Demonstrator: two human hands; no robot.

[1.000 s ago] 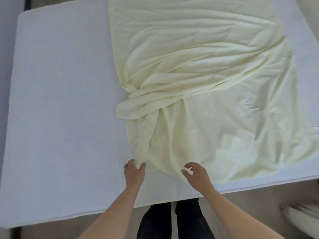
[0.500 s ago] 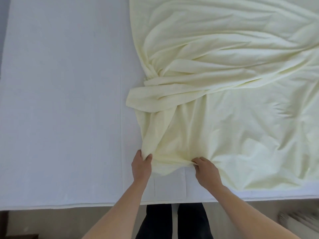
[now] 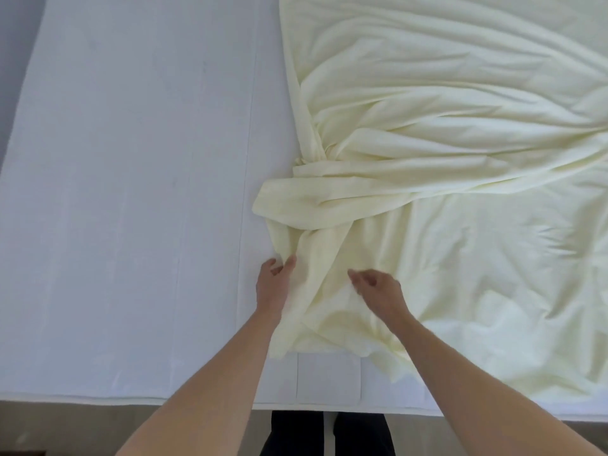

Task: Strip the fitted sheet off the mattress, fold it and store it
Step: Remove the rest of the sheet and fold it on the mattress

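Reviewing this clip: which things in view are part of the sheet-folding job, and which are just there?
Part of the job:
pale yellow sheet, loose on top
white mattress
left hand, at the sheet's edge
right hand, over the sheet

Just there:
floor

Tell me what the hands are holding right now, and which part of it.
Both hold the pale yellow sheet: the left hand grips its bunched left edge, the right hand pinches a fold beside it.
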